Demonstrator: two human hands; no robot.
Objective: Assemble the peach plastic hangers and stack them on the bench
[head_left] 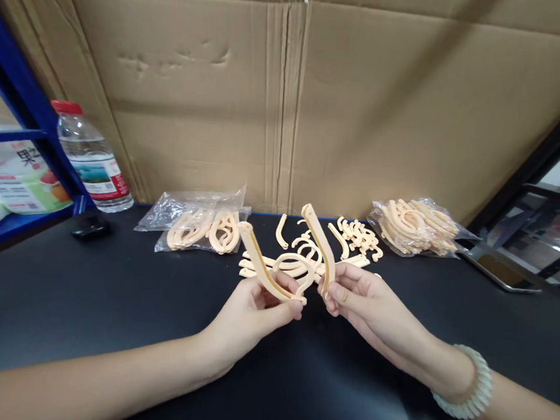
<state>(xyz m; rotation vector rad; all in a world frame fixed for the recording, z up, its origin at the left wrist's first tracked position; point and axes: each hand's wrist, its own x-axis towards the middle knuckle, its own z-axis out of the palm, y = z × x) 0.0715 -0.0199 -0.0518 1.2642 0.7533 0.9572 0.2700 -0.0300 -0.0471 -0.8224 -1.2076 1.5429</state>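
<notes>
My left hand [256, 309] is closed around the lower end of a curved beige plastic hanger arm [260, 260], which is tilted up to the left. A thin curved hook piece [309, 279] meets that arm's end near my left thumb; whether it is joined there I cannot tell. Between the thumb and fingers of my right hand [367, 302] is a second hanger arm [320, 243], its grooved side showing. The lower ends of both arms are close together but apart. Behind the hands lies a pile of loose hanger arms [354, 261], partly hidden by my fingers.
Small beige hooks [360, 235] lie heaped at the back. Clear bags of beige parts stand left [200, 226] and right [413, 227]. A water bottle [93, 161], a black object [91, 226] and a metal tray [500, 268] flank the black table [119, 307]. Cardboard [193, 130] rises behind.
</notes>
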